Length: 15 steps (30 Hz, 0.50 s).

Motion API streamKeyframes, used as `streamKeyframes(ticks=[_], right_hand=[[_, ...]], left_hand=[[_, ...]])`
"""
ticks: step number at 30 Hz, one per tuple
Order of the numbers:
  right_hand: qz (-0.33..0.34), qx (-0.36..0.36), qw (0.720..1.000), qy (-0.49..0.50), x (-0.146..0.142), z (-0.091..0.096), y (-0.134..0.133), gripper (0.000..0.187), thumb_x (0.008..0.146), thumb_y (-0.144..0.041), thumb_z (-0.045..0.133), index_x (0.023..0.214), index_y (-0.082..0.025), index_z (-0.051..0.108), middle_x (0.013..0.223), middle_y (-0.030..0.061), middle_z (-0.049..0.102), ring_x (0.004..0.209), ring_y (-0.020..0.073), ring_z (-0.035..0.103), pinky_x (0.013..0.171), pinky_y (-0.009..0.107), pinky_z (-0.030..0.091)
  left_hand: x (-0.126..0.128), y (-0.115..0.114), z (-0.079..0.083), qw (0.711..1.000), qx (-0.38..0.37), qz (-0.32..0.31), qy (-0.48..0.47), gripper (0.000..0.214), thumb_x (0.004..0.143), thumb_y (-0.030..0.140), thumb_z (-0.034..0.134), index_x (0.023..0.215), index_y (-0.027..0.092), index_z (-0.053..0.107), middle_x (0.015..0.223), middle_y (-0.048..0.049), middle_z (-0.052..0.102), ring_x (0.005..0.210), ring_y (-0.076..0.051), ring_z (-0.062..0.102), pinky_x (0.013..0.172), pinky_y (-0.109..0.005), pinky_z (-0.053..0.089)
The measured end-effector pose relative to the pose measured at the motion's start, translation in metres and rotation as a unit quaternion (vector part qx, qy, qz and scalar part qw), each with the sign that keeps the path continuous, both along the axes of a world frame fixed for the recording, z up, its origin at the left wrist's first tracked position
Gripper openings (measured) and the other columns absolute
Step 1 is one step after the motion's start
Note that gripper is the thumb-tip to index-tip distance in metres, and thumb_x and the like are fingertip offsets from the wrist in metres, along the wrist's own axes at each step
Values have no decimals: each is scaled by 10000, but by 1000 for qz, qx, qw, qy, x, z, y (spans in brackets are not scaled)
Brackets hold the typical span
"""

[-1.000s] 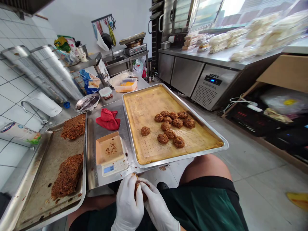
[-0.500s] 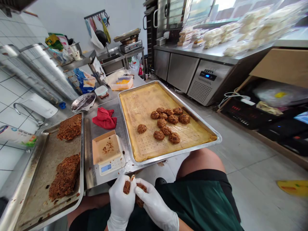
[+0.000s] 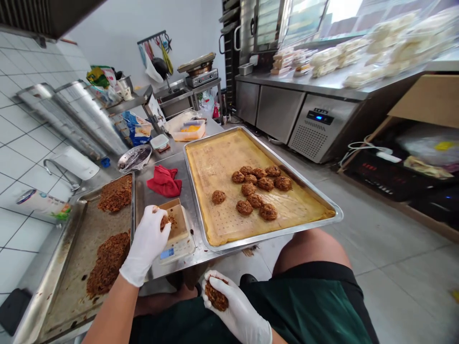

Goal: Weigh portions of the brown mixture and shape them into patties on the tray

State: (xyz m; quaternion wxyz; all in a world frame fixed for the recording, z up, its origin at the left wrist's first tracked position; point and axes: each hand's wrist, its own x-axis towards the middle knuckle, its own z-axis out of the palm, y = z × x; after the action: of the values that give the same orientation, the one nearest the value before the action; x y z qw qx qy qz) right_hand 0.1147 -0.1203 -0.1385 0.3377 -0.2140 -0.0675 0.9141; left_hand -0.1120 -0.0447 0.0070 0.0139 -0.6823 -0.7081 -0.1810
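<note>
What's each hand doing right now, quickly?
Left hand: closed around a small brown piece, over the paper tray on the scale.
Right hand: curled around a larger brown clump.

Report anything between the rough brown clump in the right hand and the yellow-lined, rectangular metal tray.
Only the raised silver tray rim visibly stands between the yellow lining and the clump in the right hand. The left hand is well aside.

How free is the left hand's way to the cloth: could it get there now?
Probably yes: the cloth lies just beyond the box, near the left hand, and nothing seems to block the way. The mix it appears to hold might have to be let go first.
</note>
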Motion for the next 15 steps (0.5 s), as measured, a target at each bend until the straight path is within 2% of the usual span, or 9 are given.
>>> streamKeyframes(ticks=[2, 4, 7, 9, 10, 11, 13, 15], right_hand=[[1, -7, 1000, -3, 1, -5, 0, 99, 882, -251, 689, 945, -176, 708, 862, 28, 714, 739, 126, 645, 692, 245, 449], [-2, -11, 1000, -2, 3, -9, 1, 131, 898, -263, 672, 991, -181, 714, 866, 34, 728, 750, 136, 659, 705, 253, 456], [-11, -11, 1000, 12, 7, -12, 3, 203, 905, -272, 660, 1082, -189, 715, 985, 70, 755, 846, 171, 683, 750, 278, 473], [-15, -10, 1000, 22, 9, -12, 4, 247, 904, -268, 657, 1134, -196, 708, 1131, 92, 745, 914, 185, 684, 786, 298, 483], [-13, -15, 999, 25, 8, -12, 4, 261, 909, -275, 649, 1151, -197, 707, 1179, 99, 736, 942, 190, 682, 807, 309, 488], [-9, -23, 999, 26, 8, -11, 5, 270, 917, -289, 638, 1160, -197, 708, 1196, 102, 734, 967, 196, 682, 830, 321, 492], [-7, -37, 999, 30, 6, -10, 5, 285, 933, -324, 614, 1161, -188, 717, 1175, 109, 747, 1019, 216, 680, 897, 356, 492], [-20, -32, 999, 35, 4, -10, 6, 293, 926, -330, 620, 1152, -179, 728, 1163, 116, 753, 1052, 236, 678, 961, 388, 477]], left_hand=[[-11, 8, 3, 999, -11, -22, 23, 356, 869, 323, 594, 1199, 193, 633, 1223, -102, 613, 1104, -275, 640, 979, -419, 511], [-18, 6, 10, 999, 0, -20, 39, 405, 879, 308, 572, 1266, 194, 602, 1258, -102, 635, 1125, -282, 647, 986, -425, 516], [-11, -18, 25, 996, 62, 51, 49, 281, 940, 283, 478, 1165, 193, 620, 1205, -104, 666, 1114, -305, 646, 985, -487, 506], [9, -42, 25, 989, 97, 103, 30, 208, 965, 291, 467, 1075, 225, 630, 1105, -70, 693, 1035, -283, 666, 940, -462, 521], [24, -54, 19, 988, 107, 110, 9, 176, 965, 295, 485, 1031, 240, 638, 1058, -52, 703, 991, -259, 677, 910, -422, 533], [39, -66, 10, 993, 87, 81, -15, 165, 966, 290, 494, 1016, 247, 645, 1034, -44, 708, 971, -234, 685, 880, -375, 547], [70, -88, -20, 999, 21, -12, -48, 169, 957, 257, 512, 1039, 262, 659, 997, -30, 722, 936, -191, 705, 817, -301, 580], [92, -103, -55, 997, -14, -58, -48, 247, 923, 242, 563, 1152, 255, 652, 1080, -55, 727, 988, -206, 714, 847, -314, 607]])
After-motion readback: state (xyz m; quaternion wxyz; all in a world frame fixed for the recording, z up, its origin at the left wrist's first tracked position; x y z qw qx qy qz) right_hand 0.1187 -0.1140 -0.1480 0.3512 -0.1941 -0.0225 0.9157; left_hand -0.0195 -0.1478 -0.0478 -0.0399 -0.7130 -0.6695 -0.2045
